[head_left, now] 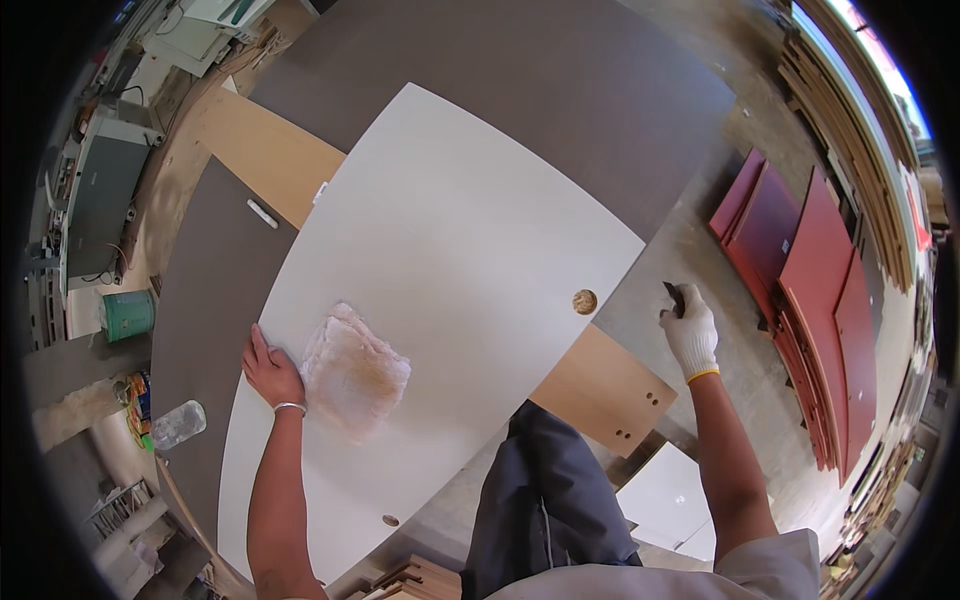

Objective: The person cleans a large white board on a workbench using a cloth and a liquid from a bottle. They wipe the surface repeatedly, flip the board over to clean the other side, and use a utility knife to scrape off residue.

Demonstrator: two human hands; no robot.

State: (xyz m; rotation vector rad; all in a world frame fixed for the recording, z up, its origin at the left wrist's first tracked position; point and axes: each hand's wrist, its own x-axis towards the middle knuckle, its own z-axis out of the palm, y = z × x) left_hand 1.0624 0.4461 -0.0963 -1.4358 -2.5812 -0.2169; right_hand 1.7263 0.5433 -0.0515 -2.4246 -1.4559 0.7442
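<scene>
A large white laminated board with rounded corners lies flat on top of other boards. Its long axis runs from the lower left of the view to the upper right, so one narrow end is near the person and the other points away. Near its right edge there is a round drilled hole, and a smaller hole sits near the lower edge.

The bare left hand, with a thin metal bracelet at the wrist, lies on the board's left part. Its fingers are pressed against the edge of a crumpled whitish cloth; the cloth lies flat on the board just right of the hand. The hand pushes on it rather than pinching it.

The right hand, in a white knitted glove, is off the board, over the concrete floor to the right. Its fingers are closed around a small dark tool that points up and away.

Under the white board lie a tan wooden panel and grey boards. Dark red panels lean in a row at the right. At the left stand a green bucket and a clear plastic bottle. The person's dark trouser leg is beside the near edge.
</scene>
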